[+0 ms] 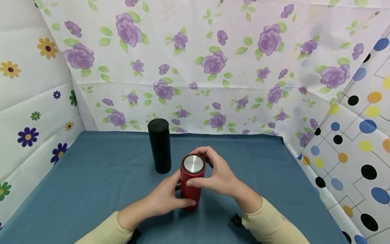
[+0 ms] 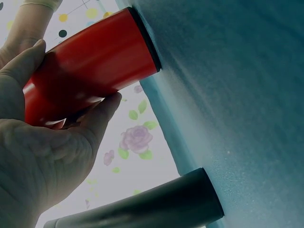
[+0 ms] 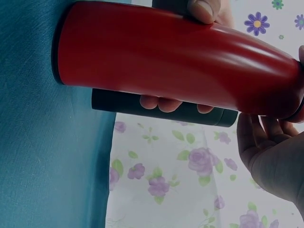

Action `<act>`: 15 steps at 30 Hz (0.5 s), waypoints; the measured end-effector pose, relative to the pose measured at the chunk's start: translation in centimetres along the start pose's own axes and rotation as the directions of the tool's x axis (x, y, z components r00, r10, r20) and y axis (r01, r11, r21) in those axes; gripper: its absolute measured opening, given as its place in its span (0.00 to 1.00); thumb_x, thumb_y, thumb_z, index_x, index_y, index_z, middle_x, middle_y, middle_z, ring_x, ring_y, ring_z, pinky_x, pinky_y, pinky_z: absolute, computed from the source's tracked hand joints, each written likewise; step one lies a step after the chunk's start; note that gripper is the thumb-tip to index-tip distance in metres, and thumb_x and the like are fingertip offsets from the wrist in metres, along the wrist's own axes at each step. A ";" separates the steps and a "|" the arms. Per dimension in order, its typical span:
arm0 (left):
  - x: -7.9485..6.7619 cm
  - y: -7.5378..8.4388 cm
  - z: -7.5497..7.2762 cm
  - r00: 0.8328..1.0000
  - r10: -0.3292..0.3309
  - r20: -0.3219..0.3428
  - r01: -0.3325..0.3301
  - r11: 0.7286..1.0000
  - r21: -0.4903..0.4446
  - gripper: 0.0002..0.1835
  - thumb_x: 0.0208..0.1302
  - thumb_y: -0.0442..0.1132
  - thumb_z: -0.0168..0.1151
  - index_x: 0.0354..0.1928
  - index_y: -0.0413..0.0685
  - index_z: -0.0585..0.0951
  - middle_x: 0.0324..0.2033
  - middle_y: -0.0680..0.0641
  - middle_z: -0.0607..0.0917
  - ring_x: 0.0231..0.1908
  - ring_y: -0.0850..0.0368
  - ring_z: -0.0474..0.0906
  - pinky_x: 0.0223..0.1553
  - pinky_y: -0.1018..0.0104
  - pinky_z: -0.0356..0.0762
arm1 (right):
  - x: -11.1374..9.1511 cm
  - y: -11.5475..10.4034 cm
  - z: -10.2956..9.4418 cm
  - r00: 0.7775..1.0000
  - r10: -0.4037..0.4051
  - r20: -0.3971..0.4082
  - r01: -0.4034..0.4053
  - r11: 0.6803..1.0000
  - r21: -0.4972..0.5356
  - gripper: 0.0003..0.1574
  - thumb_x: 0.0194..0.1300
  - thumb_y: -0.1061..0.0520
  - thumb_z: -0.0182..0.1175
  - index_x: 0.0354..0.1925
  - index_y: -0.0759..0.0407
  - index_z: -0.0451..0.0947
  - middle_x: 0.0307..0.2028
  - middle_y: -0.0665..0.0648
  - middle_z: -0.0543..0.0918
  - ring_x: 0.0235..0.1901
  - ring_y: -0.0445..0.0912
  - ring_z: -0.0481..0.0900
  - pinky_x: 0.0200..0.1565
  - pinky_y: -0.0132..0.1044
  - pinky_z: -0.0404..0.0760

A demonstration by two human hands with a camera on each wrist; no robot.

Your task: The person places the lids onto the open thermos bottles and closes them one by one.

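A red thermos flask (image 1: 190,193) with a shiny steel-topped lid (image 1: 193,164) stands upright, its black base at the blue cloth in both wrist views. My left hand (image 1: 163,196) grips its body, thumb across the near side and fingers curled behind. Higher up, my right hand (image 1: 220,176) holds the flask near the lid, thumb in front and fingers round the far side. In the right wrist view, left fingertips show below the red body (image 3: 171,52). A black flask (image 1: 159,145) stands upright behind and to the left, touched by neither hand.
Blue cloth (image 1: 100,183) covers the table. A white rose-printed sheet (image 1: 189,67) hangs at the back, a daisy-printed one (image 1: 36,112) on the left, and a dotted one (image 1: 353,162) on the right. Small dark objects (image 1: 236,220) show beside the sleeves.
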State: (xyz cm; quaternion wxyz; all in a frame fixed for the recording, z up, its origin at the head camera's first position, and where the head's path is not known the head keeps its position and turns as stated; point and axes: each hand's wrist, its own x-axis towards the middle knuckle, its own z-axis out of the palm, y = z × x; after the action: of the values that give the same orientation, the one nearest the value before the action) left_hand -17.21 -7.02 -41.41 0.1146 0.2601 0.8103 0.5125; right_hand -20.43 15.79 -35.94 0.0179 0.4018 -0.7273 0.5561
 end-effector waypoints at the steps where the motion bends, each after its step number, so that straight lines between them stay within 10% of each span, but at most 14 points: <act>1: 0.0 0.0 0.0 1.000 0.002 0.000 -0.002 1.000 -0.001 0.42 0.57 0.50 0.79 0.70 0.74 0.64 0.63 0.65 0.75 0.63 0.63 0.73 0.63 0.44 0.75 | 0.0 0.0 0.0 1.000 -0.003 -0.002 0.003 1.000 -0.001 0.43 0.57 0.56 0.78 0.65 0.47 0.67 0.57 0.50 0.80 0.55 0.49 0.79 0.61 0.46 0.78; 15: -0.1 -0.1 0.0 1.000 0.017 0.003 -0.017 1.000 0.002 0.42 0.58 0.52 0.78 0.70 0.74 0.63 0.62 0.63 0.76 0.62 0.61 0.73 0.63 0.44 0.75 | 0.2 0.3 -0.2 0.996 -0.040 0.085 0.027 0.987 0.156 0.48 0.67 0.49 0.70 0.77 0.51 0.59 0.66 0.56 0.76 0.64 0.53 0.75 0.65 0.45 0.74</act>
State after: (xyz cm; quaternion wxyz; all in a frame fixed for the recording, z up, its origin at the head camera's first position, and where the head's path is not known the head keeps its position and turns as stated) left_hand -17.21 -7.12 -41.53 0.1113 0.2680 0.8083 0.5122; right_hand -20.82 15.91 -36.00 -0.0361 0.4384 -0.6753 0.5921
